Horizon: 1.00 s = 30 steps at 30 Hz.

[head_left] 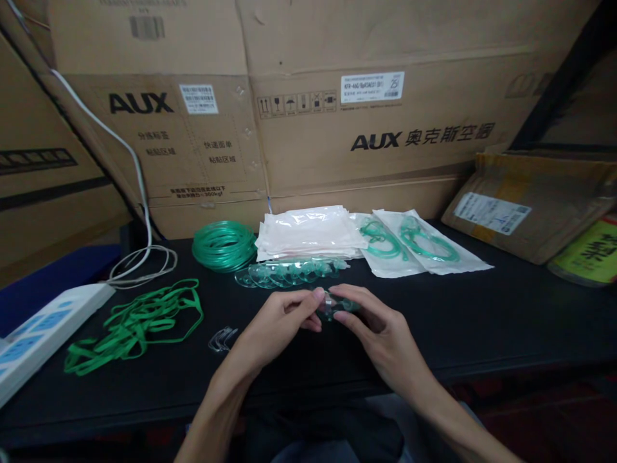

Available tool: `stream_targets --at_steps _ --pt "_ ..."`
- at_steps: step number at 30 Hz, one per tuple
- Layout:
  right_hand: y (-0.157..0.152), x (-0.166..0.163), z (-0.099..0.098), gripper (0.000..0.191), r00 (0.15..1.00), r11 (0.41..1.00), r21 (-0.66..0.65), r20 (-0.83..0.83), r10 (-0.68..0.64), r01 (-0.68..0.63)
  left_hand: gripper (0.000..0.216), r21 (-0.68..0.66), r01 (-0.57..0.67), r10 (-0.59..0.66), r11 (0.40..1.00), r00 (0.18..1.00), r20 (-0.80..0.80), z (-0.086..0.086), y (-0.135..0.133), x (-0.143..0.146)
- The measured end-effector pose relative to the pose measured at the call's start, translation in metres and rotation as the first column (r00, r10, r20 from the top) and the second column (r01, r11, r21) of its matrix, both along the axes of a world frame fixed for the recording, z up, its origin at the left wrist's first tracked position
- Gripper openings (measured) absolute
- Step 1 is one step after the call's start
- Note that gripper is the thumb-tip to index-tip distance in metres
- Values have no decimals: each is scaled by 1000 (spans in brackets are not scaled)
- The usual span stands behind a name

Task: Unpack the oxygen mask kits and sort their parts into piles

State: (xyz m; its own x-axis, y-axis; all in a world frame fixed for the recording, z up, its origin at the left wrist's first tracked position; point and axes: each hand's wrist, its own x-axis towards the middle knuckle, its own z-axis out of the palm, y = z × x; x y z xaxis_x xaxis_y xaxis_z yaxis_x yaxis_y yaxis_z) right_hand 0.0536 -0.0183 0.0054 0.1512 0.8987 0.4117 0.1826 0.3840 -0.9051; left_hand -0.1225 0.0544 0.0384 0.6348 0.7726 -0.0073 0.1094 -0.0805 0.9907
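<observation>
Between my two hands, just above the black table's front half, is a small see-through green face mask [328, 307], mostly covered by fingers. My left hand [289, 315] pinches its left side with thumb and fingers. On the other side my right hand [373, 318] grips it, thumb below and fingers on top. Just behind stands a row of nested clear green masks [289, 273]. To the left of my left wrist lie several thin, shiny curved strips [222, 339]. A loose heap of green elastic strap [139, 328] is farther left.
A coil of green tubing [224, 246] and a stack of white pouches [308, 233] sit at the back. Two pouches with green tubing [429, 244] lie to their right. A white power strip [53, 328] runs along the left; cardboard boxes [308, 148] wall off the back.
</observation>
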Motion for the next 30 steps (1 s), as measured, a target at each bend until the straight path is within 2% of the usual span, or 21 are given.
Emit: stream_targets --at_steps 3,8,12,24,30 --pt "-1 -1 0 24 1000 999 37 22 -4 3 42 -47 0 0 999 1000 7 -2 2 0" --pt "-1 -2 -3 34 999 1000 -24 -30 -12 11 31 96 -2 3 995 1000 -10 2 2 0" --pt "0 -2 -2 36 998 999 -41 -54 -16 14 30 148 11 -9 989 1000 -16 2 3 -1" --pt "0 -1 3 34 994 992 -125 -109 -19 6 23 132 13 -7 991 999 -41 8 1 -2" --pt "0 1 6 36 992 984 -177 -119 -33 11 23 117 44 -43 992 999 -16 1 3 -2"
